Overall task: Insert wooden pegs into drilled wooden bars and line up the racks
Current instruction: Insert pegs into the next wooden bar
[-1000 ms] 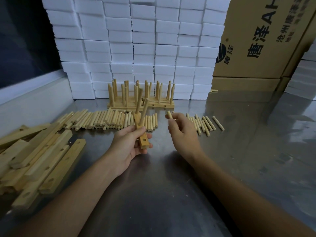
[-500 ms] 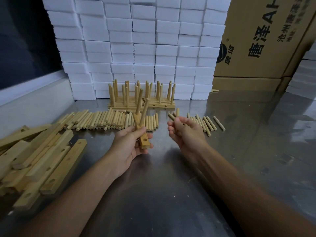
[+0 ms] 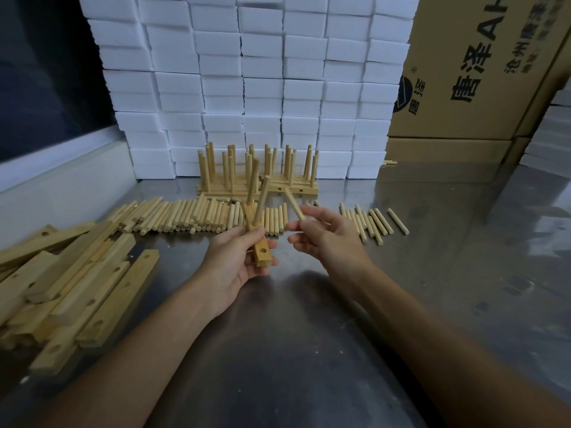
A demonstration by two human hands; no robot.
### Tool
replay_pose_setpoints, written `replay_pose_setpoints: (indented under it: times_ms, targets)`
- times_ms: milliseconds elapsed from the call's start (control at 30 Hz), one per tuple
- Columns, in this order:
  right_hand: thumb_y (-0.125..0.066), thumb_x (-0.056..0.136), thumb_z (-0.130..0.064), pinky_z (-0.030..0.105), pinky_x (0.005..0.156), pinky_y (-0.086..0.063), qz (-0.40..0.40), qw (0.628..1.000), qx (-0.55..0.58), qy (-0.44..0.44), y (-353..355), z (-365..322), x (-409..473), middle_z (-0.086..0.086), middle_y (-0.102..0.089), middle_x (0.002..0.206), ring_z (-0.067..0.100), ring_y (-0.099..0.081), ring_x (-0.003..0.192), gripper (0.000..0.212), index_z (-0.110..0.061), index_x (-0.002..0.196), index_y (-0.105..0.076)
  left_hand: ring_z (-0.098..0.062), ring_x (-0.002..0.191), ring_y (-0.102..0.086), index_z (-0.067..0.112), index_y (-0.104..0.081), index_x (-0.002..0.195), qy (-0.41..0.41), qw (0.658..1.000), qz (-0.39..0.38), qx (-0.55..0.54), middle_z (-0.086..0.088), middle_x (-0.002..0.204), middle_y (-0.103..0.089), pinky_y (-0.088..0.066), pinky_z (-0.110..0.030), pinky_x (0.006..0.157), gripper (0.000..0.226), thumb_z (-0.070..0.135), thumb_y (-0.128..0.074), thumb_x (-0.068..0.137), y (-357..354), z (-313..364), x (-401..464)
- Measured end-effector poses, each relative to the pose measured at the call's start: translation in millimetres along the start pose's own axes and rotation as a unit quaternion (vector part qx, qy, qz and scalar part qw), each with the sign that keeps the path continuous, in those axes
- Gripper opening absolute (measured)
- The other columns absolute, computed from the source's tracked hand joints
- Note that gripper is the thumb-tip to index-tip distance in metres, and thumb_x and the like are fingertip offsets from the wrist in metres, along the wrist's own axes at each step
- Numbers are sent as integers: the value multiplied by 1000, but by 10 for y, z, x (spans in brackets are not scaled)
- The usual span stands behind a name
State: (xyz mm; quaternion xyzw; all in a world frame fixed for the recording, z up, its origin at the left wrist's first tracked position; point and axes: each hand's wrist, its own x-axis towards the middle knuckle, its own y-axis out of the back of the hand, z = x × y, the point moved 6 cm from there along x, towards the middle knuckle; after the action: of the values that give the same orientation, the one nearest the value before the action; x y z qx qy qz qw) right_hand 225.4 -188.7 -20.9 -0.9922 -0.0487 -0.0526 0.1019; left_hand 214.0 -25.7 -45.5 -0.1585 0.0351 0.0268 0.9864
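My left hand (image 3: 230, 264) grips a drilled bar (image 3: 261, 253) with two pegs standing in it, while my right hand (image 3: 324, 234) pinches a loose peg (image 3: 293, 203) just beside it, above the steel table (image 3: 309, 350).

Two hands are in view: the left hand (image 3: 230, 267) holds one drilled bar (image 3: 262, 253) with two pegs (image 3: 259, 196) standing in it, and the right hand (image 3: 324, 234) holds one single peg (image 3: 293, 203). On the table (image 3: 309, 350) lie two groups of loose pegs, a large row (image 3: 197, 216) and a smaller one (image 3: 375, 220), too many to count. One pile of bars (image 3: 71, 282) lies at the left. The finished racks (image 3: 258, 177) cannot be counted.
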Motion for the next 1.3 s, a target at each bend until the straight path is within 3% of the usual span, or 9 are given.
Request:
replay_pose_setpoints:
  times_ms: [233, 433, 567, 700, 800, 1000, 1100, 1200, 1300]
  targets:
    - [-68, 91, -3, 25, 62, -53, -48, 996, -76, 15, -95, -56, -31, 5, -68, 70, 13, -59, 60, 4, -1, 92, -71, -15, 40, -42, 4, -49, 98, 23, 999, 5, -26, -8, 66, -48, -20, -18, 30, 12, 11, -40, 103, -1, -16, 41]
    - [-60, 94, 0, 28, 58, -40, -123, 974, -186, 45, -252, -92, -78, 8, -58, 69, 23, -45, 64, 15, 0, 98, -75, -13, 40, -39, 8, -45, 108, 31, 999, 9, -38, -8, 74, -48, -20, -19, 29, 12, 18, -39, 104, -11, -16, 43]
    - [-60, 93, -1, 23, 54, -36, -145, 944, -284, 90, -312, -173, -113, 4, -58, 62, 9, -42, 54, 19, -7, 96, -77, -13, 48, -41, 10, -47, 106, 27, 999, 24, -41, -6, 78, -50, -21, -19, 31, 10, 18, -40, 104, -15, -5, 20]
    - [-69, 90, -14, 14, 57, -44, -163, 866, -433, 189, -411, -310, -166, -6, -68, 73, 0, -55, 58, 10, -13, 97, -76, -13, 50, -44, 10, -49, 108, 25, 998, 27, -50, -5, 73, -51, -30, -21, 37, 12, 17, -40, 105, -22, 0, 11]
    - [-70, 90, -16, 27, 74, -56, -181, 786, -531, 261, -558, -377, -221, 0, -75, 86, 8, -67, 77, 13, -11, 100, -77, -16, 57, -51, 10, -54, 115, 29, 998, 38, -44, -9, 82, -57, -49, -32, 53, 19, 17, -38, 107, -26, -37, 12]
    - [-59, 98, -23, 38, 78, -54, -231, 656, -660, 285, -783, -436, -253, 4, -72, 97, 23, -66, 90, 19, -20, 110, -74, -12, 50, -45, 10, -48, 113, 10, 998, 61, -25, -5, 73, -53, -33, -23, 38, 16, 8, -34, 106, -32, -71, 68]
    - [-57, 100, -27, 32, 64, -43, -238, 580, -714, 313, -879, -479, -268, 0, -56, 84, 20, -54, 76, 17, -18, 108, -69, -11, 47, -43, 10, -49, 115, 7, 998, 67, -19, -4, 68, -51, -30, -24, 38, 22, 4, -31, 104, -27, -78, 87]
    - [-55, 101, -29, 31, 61, -38, -240, 546, -732, 328, -928, -497, -285, 0, -45, 79, 19, -44, 70, 19, -15, 107, -66, -11, 45, -40, 10, -49, 115, 8, 997, 75, -21, -4, 65, -49, -28, -24, 37, 25, 3, -29, 103, -12, -77, 88]
    - [-51, 102, -30, 37, 71, -53, -254, 549, -734, 309, -915, -479, -280, 3, -59, 86, 22, -56, 76, 25, -14, 113, -67, -10, 44, -41, 10, -49, 116, 10, 997, 73, -18, -3, 65, -50, -29, -24, 37, 24, 2, -31, 103, -11, -78, 84]
